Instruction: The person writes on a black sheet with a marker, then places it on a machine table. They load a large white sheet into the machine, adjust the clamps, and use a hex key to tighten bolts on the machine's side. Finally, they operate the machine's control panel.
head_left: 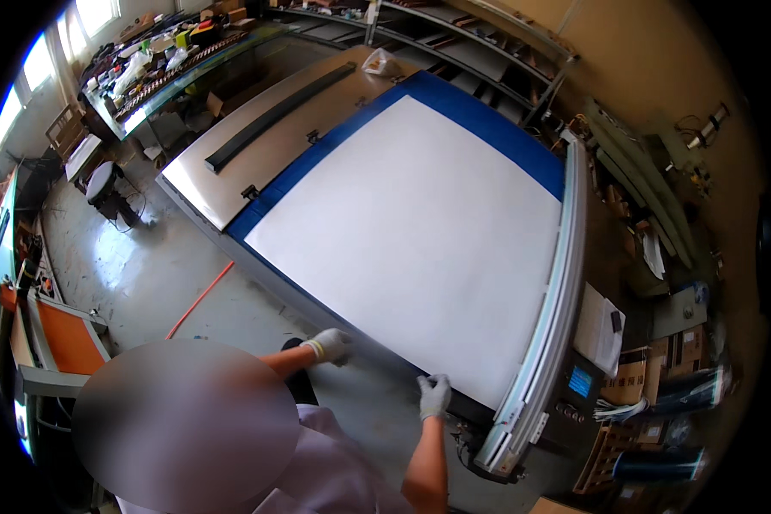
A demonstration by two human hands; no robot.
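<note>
A large white sheet [420,231] lies flat over the blue bed [497,128] of a wide, low machine table. My right hand [434,397], in a pale grey work glove, is at the sheet's near edge towards the right corner, thumb and fingers closed on that edge. To its left, my left hand [328,346] wears a matching glove and is beside the table's near side, its fingers loosely apart. Nothing shows in the left hand. A metal gantry beam [544,317] runs along the right side of the sheet.
A control panel [579,383] with a lit blue screen sits right of the beam. Black clips [250,193] line the bed's left side near a long dark bar [278,116]. An orange hose [199,300] crosses the floor. A stool [104,180] and cartons [685,347] stand around.
</note>
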